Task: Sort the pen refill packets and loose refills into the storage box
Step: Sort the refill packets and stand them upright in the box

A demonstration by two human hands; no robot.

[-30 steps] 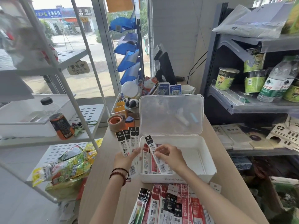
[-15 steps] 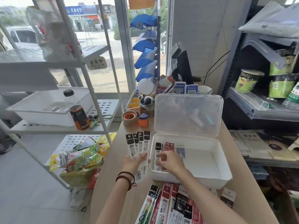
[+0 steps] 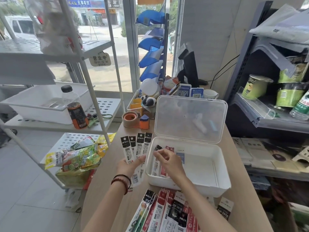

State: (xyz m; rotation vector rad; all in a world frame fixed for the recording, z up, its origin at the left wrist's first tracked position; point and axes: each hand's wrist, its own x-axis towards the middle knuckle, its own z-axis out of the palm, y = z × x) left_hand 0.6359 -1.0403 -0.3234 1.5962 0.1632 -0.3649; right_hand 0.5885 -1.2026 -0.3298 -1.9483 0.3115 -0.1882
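Note:
A white storage box (image 3: 215, 183) stands open on the wooden counter, its clear lid (image 3: 190, 118) upright behind it. My left hand (image 3: 128, 166) grips a fan of several black-topped refill packets (image 3: 136, 148) just left of the box. My right hand (image 3: 168, 162) hovers over the box's left end, fingers curled above the packets (image 3: 158, 169) that lie inside; whether it pinches one I cannot tell. A pile of red, black and green refill packets (image 3: 165, 213) lies on the counter in front of the box.
A tape roll (image 3: 130, 119) and an orange dispenser (image 3: 144, 122) sit behind my left hand. A small brown packet (image 3: 224, 208) lies right of the pile. White wire shelves with snack bags (image 3: 78, 158) and a bottle (image 3: 76, 111) stand left; a grey shelf (image 3: 267, 119) stands right.
My right hand lowered the black-topped packet it held into the box's left end, then lifted slightly over it. My left hand kept its fan of packets. The camera shifted left.

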